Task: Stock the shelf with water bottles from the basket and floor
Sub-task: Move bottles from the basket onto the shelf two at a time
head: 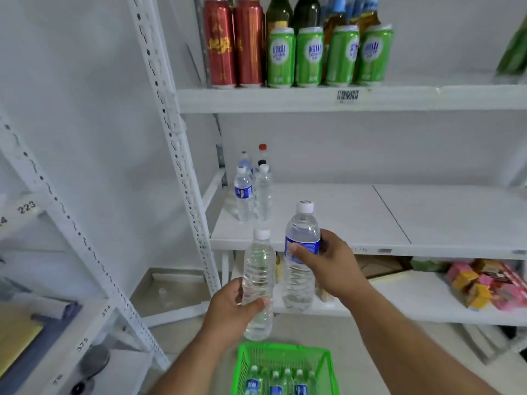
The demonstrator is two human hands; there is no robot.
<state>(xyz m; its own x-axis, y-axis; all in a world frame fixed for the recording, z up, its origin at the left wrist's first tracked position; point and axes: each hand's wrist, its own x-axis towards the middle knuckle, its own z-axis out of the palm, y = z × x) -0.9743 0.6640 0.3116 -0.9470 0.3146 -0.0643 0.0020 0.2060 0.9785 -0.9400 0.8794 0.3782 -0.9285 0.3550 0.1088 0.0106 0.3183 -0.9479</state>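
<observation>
The green basket is cut off by the bottom edge, so only the caps and blue labels of the bottles inside it show, and their number cannot be told. Both forearms run out of the frame at the bottom.

Just above the basket, the left hand is wrapped around the lower part of a clear bottle with a white cap and no label to be seen. Beside it, the right hand grips a second bottle at its blue label, thumb across the front. This labelled bottle has a white cap and ribbed sides, and it stands higher than the bare one. Both are upright and in the air, in front of the edge of the middle shelf.

The shelving is white metal with slotted posts, against a white wall. Beyond the basket, at the left back of the middle shelf, stands a small group of bottles; the rear ones are partly hidden. On the shelf below, coloured packets are blurred. Farthest up, red cans and green cans line the top shelf, and the dark bottles behind them are cut off.
</observation>
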